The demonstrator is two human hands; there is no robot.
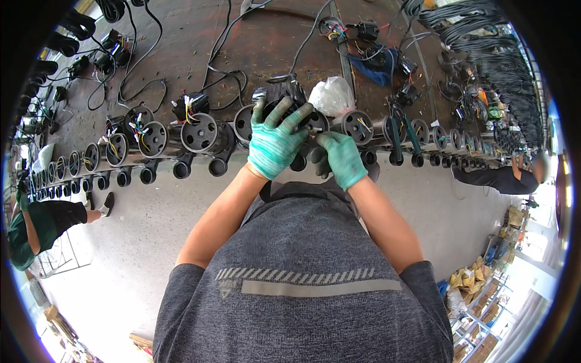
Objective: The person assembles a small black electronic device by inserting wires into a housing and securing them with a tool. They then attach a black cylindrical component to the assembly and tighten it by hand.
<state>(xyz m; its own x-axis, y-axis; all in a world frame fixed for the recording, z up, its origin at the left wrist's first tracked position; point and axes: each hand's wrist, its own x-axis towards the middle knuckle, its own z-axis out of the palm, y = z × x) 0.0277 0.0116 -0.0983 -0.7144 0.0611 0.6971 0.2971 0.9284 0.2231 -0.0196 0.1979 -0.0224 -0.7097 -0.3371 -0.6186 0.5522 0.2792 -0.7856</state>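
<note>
My left hand (275, 145), in a green-and-white glove with dark fingertips, lies over a black motor-like part (284, 92) at the table's near edge. Its fingers reach across the part and hold it. Close by on the right, my right hand (344, 158) wears a matching glove. Thumb and forefinger are pinched together beside the part; whatever sits between them is too small to name. Dark cylindrical housings with holed end faces flank my hands, one housing (200, 134) to the left and another housing (356, 128) to the right.
A white plastic bag (333, 97) and a blue cloth (375, 65) lie beyond my right hand. Dark green tool handles (396, 134) project over the edge. Coiled black cables (490, 54) fill the far right. Other people stand at left (45, 224) and right (502, 179).
</note>
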